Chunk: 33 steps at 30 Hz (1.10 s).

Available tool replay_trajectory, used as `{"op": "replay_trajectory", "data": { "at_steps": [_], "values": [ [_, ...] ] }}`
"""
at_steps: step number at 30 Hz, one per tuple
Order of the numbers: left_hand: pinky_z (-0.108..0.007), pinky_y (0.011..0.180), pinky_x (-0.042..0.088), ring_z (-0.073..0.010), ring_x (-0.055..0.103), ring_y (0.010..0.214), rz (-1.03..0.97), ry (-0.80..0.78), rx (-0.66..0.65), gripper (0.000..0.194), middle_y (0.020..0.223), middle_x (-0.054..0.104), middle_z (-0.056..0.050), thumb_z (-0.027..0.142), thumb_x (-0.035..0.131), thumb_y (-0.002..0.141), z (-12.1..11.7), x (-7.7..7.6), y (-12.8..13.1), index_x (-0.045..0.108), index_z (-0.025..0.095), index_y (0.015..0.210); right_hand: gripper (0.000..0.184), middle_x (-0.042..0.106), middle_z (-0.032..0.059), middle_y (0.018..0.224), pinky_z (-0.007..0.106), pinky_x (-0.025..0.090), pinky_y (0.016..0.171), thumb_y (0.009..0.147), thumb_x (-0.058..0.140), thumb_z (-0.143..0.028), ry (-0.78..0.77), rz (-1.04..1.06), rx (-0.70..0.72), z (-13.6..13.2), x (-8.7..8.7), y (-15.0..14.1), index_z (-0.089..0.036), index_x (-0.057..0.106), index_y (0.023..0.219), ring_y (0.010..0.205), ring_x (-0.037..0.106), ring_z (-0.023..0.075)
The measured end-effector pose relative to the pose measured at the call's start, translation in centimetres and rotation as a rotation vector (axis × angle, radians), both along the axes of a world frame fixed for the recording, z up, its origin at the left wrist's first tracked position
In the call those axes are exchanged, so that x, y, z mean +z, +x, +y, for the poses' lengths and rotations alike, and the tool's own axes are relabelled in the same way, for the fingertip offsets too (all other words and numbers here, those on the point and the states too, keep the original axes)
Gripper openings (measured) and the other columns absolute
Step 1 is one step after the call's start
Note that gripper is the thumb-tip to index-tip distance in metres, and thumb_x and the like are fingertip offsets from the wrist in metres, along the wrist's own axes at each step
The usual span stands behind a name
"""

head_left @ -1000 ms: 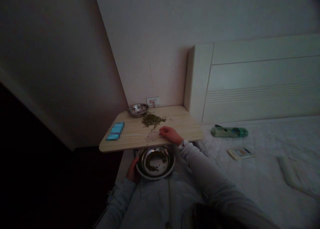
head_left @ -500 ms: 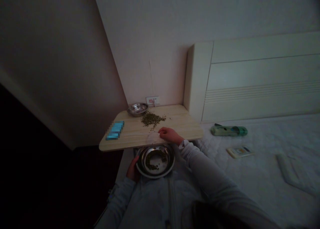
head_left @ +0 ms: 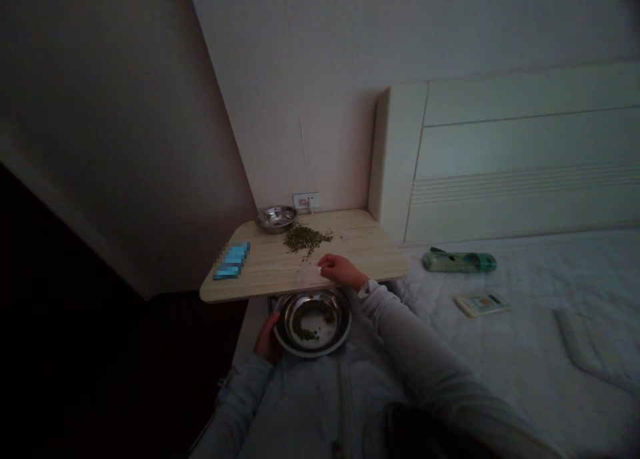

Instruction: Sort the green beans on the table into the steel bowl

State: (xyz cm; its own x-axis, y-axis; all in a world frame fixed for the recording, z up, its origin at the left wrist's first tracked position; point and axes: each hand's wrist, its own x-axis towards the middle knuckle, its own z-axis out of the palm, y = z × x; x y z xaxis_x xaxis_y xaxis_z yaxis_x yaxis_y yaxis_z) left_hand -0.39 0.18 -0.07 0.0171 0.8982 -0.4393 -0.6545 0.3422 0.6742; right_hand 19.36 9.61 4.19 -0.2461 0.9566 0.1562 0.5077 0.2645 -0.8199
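My right hand (head_left: 340, 271) rests closed on the front of a light wood tabletop (head_left: 360, 235), its fingertips at a small translucent plastic piece (head_left: 309, 276). Behind it lies a loose pile of small green grains (head_left: 303, 239), and a small steel bowl (head_left: 277, 219) stands at the back. My left hand (head_left: 267, 339) grips the rim of a larger steel bowl (head_left: 313, 352) on my lap, below the table edge. A few green grains (head_left: 305, 332) lie inside that bowl.
A blue rectangular item (head_left: 231, 260), blurred out, lies at the table's left end. A wall socket (head_left: 306, 201) sits above it. To the right is a bed (head_left: 525, 339) with a headboard (head_left: 500, 159), a green case (head_left: 459, 261), a small flat box (head_left: 481, 304) and a white pad (head_left: 595, 349).
The translucent plastic piece looks whiter and lies nearer the table's front edge. My hands stay almost where they were, and the view has shifted only slightly.
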Motion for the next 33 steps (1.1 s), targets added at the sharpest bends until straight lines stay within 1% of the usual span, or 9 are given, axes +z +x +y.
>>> {"op": "replay_trajectory", "data": {
  "at_steps": [4, 7, 15, 20, 24, 27, 31, 33],
  "values": [
    [-0.03, 0.078, 0.041, -0.0217, 0.056, 0.087, 0.032, -0.013, 0.04, 0.012, 0.055, 0.064, -0.003, 0.02, 0.05, 0.063, 0.07, 0.04, 0.03, 0.06, 0.016, 0.058, 0.025, 0.055, -0.0027, 0.063, 0.018, 0.033, 0.052, 0.06, 0.046, -0.018, 0.048, -0.012, -0.061, -0.06, 0.19, -0.02, -0.017, 0.054, 0.083, 0.054, 0.045, 0.0066],
    [-0.029, 0.079, 0.04, -0.0213, 0.056, 0.087, 0.049, -0.017, 0.068, 0.01, 0.057, 0.065, -0.003, 0.019, 0.051, 0.062, 0.05, 0.17, 0.06, 0.06, 0.016, 0.058, 0.025, 0.055, -0.0031, 0.062, 0.018, 0.033, 0.053, 0.06, 0.047, -0.017, 0.071, -0.033, -0.075, -0.15, 0.24, -0.09, -0.017, 0.054, 0.084, 0.054, 0.045, 0.0067],
    [-0.029, 0.077, 0.042, -0.0222, 0.057, 0.084, 0.025, -0.031, 0.03, 0.012, 0.062, 0.066, -0.005, 0.017, 0.049, 0.063, -0.32, 0.95, 0.28, 0.061, 0.015, 0.059, 0.025, 0.053, -0.0033, 0.061, 0.018, 0.033, 0.052, 0.059, 0.046, -0.016, 0.075, 0.017, -0.118, -0.03, 0.1, -0.07, -0.017, 0.052, 0.084, 0.053, 0.045, 0.0067],
    [-0.031, 0.078, 0.041, -0.0225, 0.056, 0.086, 0.02, -0.036, 0.006, 0.011, 0.063, 0.066, -0.005, 0.019, 0.05, 0.063, -0.05, 0.36, 0.02, 0.061, 0.015, 0.062, 0.025, 0.052, -0.0033, 0.06, 0.018, 0.033, 0.052, 0.059, 0.045, -0.015, 0.091, 0.015, -0.152, -0.05, 0.21, -0.07, -0.017, 0.052, 0.083, 0.052, 0.044, 0.0068],
    [-0.03, 0.078, 0.041, -0.0218, 0.056, 0.086, 0.045, -0.033, 0.016, 0.011, 0.064, 0.066, -0.005, 0.019, 0.051, 0.063, 0.1, 0.02, -0.11, 0.061, 0.015, 0.062, 0.024, 0.051, -0.0035, 0.058, 0.019, 0.032, 0.05, 0.059, 0.045, -0.015, 0.104, 0.011, -0.174, 0.06, 0.17, -0.03, -0.017, 0.052, 0.081, 0.052, 0.043, 0.007],
    [-0.03, 0.077, 0.041, -0.0218, 0.057, 0.083, 0.036, -0.034, 0.007, 0.013, 0.062, 0.066, -0.005, 0.018, 0.049, 0.064, 0.05, 0.13, -0.05, 0.061, 0.015, 0.059, 0.023, 0.051, -0.0037, 0.058, 0.019, 0.032, 0.05, 0.058, 0.044, -0.015, 0.11, 0.033, -0.191, 0.14, 0.1, 0.0, -0.016, 0.052, 0.08, 0.052, 0.043, 0.007],
    [-0.029, 0.076, 0.042, -0.0207, 0.059, 0.078, 0.035, -0.037, 0.039, 0.017, 0.053, 0.064, -0.004, 0.017, 0.048, 0.065, -0.06, 0.4, 0.06, 0.06, 0.015, 0.054, 0.023, 0.05, -0.0039, 0.058, 0.019, 0.032, 0.051, 0.059, 0.044, -0.016, 0.104, 0.058, -0.204, 0.21, -0.01, 0.0, -0.017, 0.052, 0.08, 0.052, 0.043, 0.0072],
    [-0.029, 0.075, 0.042, -0.0211, 0.059, 0.078, 0.026, -0.042, 0.018, 0.018, 0.053, 0.064, -0.005, 0.017, 0.047, 0.065, -0.09, 0.45, 0.07, 0.061, 0.015, 0.055, 0.023, 0.05, -0.0042, 0.057, 0.019, 0.032, 0.05, 0.059, 0.044, -0.016, 0.099, 0.069, -0.203, 0.21, -0.02, 0.0, -0.017, 0.051, 0.08, 0.051, 0.043, 0.007]
  ]
}}
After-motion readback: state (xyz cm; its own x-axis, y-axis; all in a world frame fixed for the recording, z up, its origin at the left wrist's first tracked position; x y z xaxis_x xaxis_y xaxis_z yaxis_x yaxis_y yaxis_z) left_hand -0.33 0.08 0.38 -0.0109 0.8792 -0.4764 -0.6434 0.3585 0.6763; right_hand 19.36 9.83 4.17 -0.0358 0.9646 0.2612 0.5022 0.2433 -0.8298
